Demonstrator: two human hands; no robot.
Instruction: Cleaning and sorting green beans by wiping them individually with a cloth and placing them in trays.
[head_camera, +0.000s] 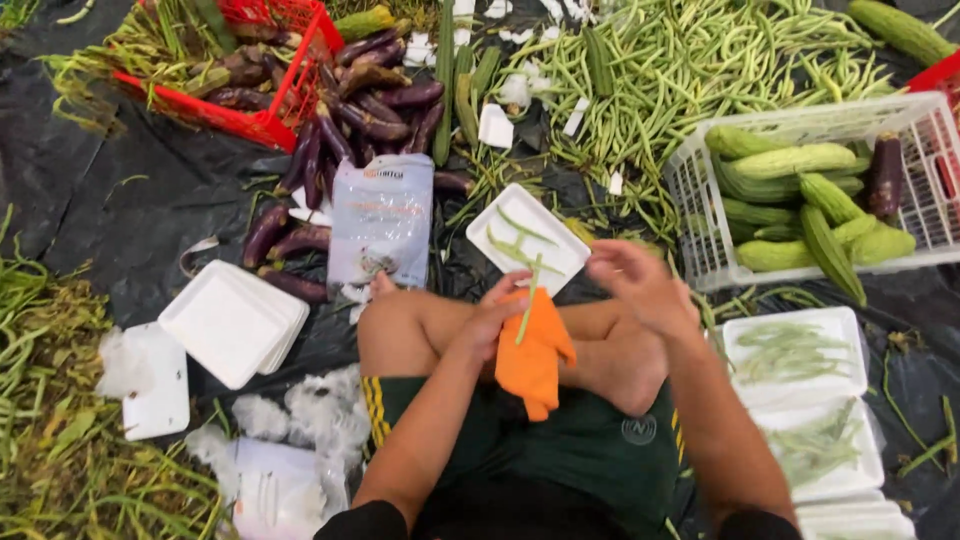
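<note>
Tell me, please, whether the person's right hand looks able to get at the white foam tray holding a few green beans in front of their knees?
Probably yes: the right hand hovers open just beside the white foam tray, with nothing between them.

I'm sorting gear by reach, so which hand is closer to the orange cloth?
Left. The left hand rests on the orange cloth over the legs, pinching a green bean; the right hand is raised, apart, to the cloth's right.
</note>
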